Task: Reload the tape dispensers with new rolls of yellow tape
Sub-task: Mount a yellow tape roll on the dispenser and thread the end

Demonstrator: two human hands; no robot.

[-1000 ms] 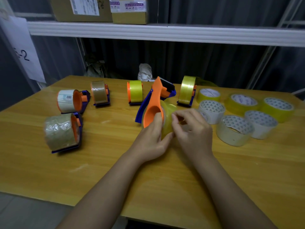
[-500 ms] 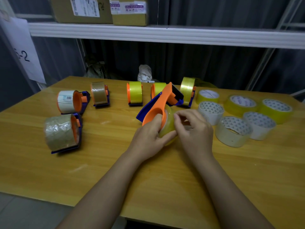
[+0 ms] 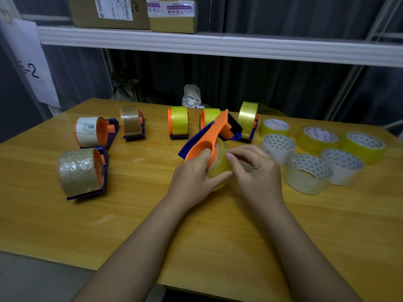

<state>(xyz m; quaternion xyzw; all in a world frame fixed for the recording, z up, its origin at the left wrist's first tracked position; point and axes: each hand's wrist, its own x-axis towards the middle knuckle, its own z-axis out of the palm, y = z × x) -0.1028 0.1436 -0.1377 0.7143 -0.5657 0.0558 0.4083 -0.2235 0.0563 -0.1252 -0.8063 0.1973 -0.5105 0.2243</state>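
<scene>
Left hand [image 3: 193,178] grips the dispenser [image 3: 209,136], right hand [image 3: 254,171] pinches its yellow roll [image 3: 219,164] — roll mostly hidden.

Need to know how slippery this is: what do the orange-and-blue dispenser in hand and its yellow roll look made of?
Orange-and-blue dispenser: looks like moulded plastic, smooth, matte, uniform colour. Yellow translucent tape roll: glossy plastic film, judging by its shine. Left hand grips both.

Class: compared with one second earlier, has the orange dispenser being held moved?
Yes. The orange dispenser has tilted rightward, now overlapping the yellow-loaded dispenser standing behind it.
</scene>
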